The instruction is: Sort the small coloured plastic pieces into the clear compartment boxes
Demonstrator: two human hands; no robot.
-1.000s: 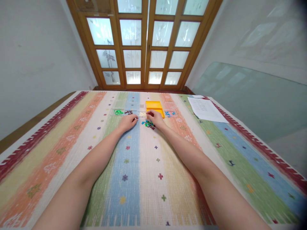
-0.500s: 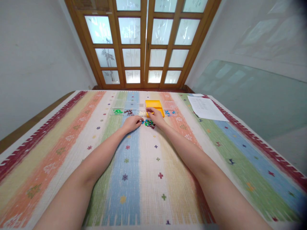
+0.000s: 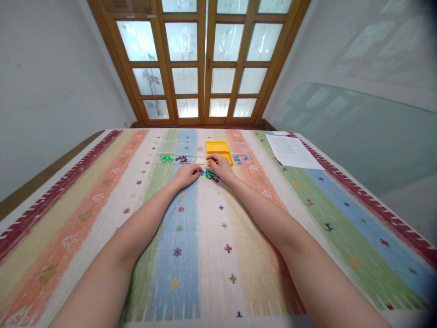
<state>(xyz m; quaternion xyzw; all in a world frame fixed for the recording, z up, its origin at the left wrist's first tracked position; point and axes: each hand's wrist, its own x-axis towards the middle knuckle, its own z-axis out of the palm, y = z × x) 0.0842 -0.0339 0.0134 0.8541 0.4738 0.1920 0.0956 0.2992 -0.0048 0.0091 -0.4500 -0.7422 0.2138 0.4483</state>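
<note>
A small pile of mixed blue, green and dark red pieces (image 3: 210, 175) lies on the tablecloth between my hands. My left hand (image 3: 186, 176) rests at the pile's left edge, fingers curled together; whether a piece sits in them is too small to see. Over the front of the open yellow box (image 3: 218, 147) is my right hand (image 3: 221, 166), its fingertips bent close together near the clear box of whitish pieces (image 3: 200, 161). What those fingers hold, if anything, I cannot make out. Other clear boxes in the row hold green pieces (image 3: 167, 158), dark red pieces (image 3: 182, 159) and blue pieces (image 3: 241, 159).
The striped tablecloth (image 3: 215, 273) covers the table. Printed sheets of paper (image 3: 294, 151) lie at the far right. Beyond the table's far edge stand wooden glass-paned doors (image 3: 207, 64), with a pale glass panel (image 3: 358, 132) along the right wall.
My right hand's fingertips have shifted slightly left, closer to the box of whitish pieces. My left hand stays by the pile. The whole view has tilted a little.
</note>
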